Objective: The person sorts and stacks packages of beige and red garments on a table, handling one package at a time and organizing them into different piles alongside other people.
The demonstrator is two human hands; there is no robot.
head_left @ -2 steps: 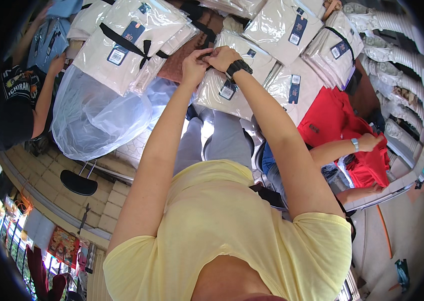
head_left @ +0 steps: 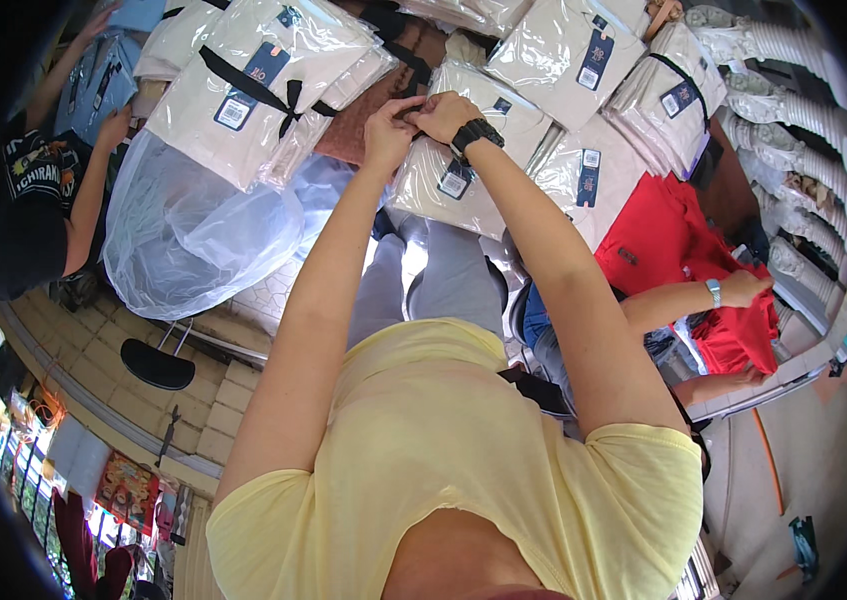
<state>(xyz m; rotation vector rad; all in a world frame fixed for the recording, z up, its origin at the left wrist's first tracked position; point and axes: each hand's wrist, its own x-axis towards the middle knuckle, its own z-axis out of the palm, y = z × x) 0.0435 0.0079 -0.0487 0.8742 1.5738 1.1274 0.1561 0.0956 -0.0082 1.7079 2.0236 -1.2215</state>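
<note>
My left hand and my right hand meet at the far edge of my reach, fingers pinched close together. What they pinch is small and dark, mostly hidden by the fingers. A black watch circles my right wrist. Beneath and beside the right hand lies a stack of cream folded garments in clear plastic, with dark blue tags. Left of my hands, another bagged cream bundle is bound by a black ribbon tied in a bow.
More bagged cream garments lie behind and to the right. A co-worker's hand handles red cloth on the right. Another person on the left holds blue garments. A translucent plastic bag hangs beside my legs.
My hands hold the same place and pinch. On the right, the co-worker's hand on the red cloth has shifted slightly.
</note>
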